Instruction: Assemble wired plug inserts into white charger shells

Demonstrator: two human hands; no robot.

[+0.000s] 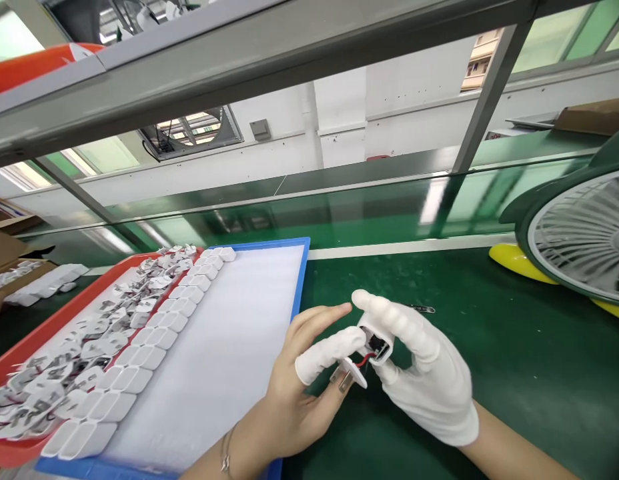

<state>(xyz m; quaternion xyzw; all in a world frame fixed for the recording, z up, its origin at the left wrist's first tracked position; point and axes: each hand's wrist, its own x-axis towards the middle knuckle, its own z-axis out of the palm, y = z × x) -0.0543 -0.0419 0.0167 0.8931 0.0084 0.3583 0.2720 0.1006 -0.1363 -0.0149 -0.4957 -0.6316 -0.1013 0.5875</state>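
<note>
Above the green tabletop (514,373), my right hand (429,367) grips the plug housing (376,327), my left hand (299,373) pinches its pronged plate (357,373): likely light, stiff, best held by edges, sparing the fragile red wire (363,361).

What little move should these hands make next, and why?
Probably ease the pronged cover in the left hand toward the open case in the right hand: the cover sits off the opening, the dark inside shows, and a red wire runs between them.

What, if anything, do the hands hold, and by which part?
Right hand: a white casing, by its outer sides. Left hand: a pronged cover, near its prongs.
</note>
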